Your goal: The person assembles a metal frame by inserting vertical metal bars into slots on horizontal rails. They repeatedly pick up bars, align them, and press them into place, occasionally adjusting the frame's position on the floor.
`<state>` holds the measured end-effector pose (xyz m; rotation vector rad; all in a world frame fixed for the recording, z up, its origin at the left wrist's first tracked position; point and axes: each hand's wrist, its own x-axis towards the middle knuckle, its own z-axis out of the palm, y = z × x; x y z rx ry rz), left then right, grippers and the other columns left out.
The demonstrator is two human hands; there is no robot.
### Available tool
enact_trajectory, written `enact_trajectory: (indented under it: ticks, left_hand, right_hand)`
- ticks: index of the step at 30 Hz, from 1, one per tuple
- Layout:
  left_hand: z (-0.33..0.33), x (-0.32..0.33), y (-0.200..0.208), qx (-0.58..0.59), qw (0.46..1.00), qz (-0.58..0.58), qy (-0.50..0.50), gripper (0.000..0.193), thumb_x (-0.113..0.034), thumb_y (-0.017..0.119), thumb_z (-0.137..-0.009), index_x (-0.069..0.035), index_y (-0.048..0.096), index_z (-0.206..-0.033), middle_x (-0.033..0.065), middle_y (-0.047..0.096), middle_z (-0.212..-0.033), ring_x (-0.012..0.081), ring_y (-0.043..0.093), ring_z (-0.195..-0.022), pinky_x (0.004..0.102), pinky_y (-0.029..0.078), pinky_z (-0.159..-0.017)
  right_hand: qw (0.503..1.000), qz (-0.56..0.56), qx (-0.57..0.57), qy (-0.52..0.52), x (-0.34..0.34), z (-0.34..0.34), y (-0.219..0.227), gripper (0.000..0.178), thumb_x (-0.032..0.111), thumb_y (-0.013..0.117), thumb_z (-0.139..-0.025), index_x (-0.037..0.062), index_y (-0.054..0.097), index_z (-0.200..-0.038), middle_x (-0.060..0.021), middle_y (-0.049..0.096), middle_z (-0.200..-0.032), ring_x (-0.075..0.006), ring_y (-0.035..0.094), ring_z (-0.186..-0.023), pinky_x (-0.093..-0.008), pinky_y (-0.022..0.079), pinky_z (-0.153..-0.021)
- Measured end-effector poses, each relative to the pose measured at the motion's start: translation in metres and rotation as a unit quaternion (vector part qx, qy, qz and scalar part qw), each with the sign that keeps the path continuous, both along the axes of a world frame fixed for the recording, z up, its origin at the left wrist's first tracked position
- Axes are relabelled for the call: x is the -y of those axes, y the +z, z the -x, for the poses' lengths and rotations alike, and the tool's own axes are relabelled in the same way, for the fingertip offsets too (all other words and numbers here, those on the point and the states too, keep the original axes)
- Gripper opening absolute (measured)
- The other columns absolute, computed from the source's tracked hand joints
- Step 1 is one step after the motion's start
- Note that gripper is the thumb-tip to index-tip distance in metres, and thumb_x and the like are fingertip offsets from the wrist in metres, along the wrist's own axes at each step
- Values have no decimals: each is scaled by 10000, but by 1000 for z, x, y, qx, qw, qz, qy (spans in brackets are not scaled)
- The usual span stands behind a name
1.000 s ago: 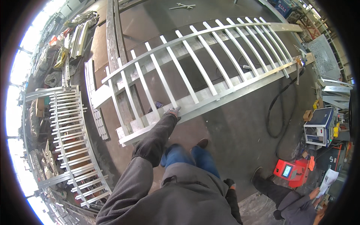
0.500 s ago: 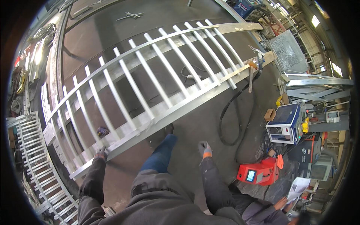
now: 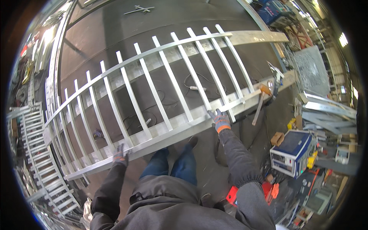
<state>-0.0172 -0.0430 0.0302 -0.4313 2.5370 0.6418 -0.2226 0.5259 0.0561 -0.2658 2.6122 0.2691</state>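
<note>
A long silver metal railing (image 3: 158,82), with a curved upper rail and several crossbars, lies across metal beams in front of me. My left hand (image 3: 120,156), in a grey glove, has its fingers over the near lower rail, left of centre. Farther right, my right hand (image 3: 221,119), in a grey and orange glove, holds the same lower rail near its right end. The undersides of both grips are hidden. Just past that end, a hammer-like tool (image 3: 264,90) with an orange head rests on the near beam (image 3: 285,78).
A cable with a white connector (image 3: 197,88) lies beneath the railing. At right stand a blue and white machine (image 3: 290,151) and a red machine (image 3: 232,196), partly behind my right arm. Another slatted metal frame (image 3: 44,163) is at far left. Metal offcuts (image 3: 138,9) lie beyond.
My right hand has risen from beside my body onto the lower rail. My left hand has moved right along it. The railing's right end has shifted left, away from the hammer-like tool.
</note>
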Motion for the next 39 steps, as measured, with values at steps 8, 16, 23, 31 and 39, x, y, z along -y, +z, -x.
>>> enact_trajectory:
  ticks: [8,16,23,31,39]
  left_hand:
    - [92,-249,17,-18,995,-19,-93,600,-336,563,-923,-96,415,-1452,197,491,-1400,364,472,-1277,453,376,-1093]
    - [115,-334,11,15,998,26,-47,585,-328,568,-917,-107,432,-1442,187,489,-1402,358,460,-1299,464,364,-1097]
    - [150,-362,10,-1,992,56,-116,810,-341,678,-849,-258,275,-1546,158,465,-1385,365,442,-1271,467,374,-1070]
    - [175,-371,-22,25,971,95,-219,619,-237,565,-922,-363,378,-1499,155,541,-1225,334,547,-1133,452,439,-980]
    - [171,-362,-27,50,961,64,-266,544,-179,459,-950,-340,436,-1470,143,574,-1149,328,576,-1103,420,467,-961]
  right_hand:
    - [955,7,85,285,-26,66,-35,451,198,452,-969,299,501,-1406,-107,595,-1242,-281,601,-1126,-386,512,-862]
    - [947,135,36,289,-45,64,-55,370,145,514,-911,195,570,-1274,-127,615,-1141,-297,641,-1004,-411,522,-804]
    - [943,188,39,273,-56,65,-64,511,184,577,-897,257,516,-1399,-128,614,-1167,-296,611,-1075,-395,494,-901]
    - [950,197,50,238,-55,72,-63,418,174,600,-866,10,543,-1246,-144,617,-1104,-313,626,-1029,-425,510,-850]
    - [953,158,12,259,-49,53,-57,250,142,550,-877,76,591,-1115,-117,607,-1017,-296,626,-955,-414,511,-805]
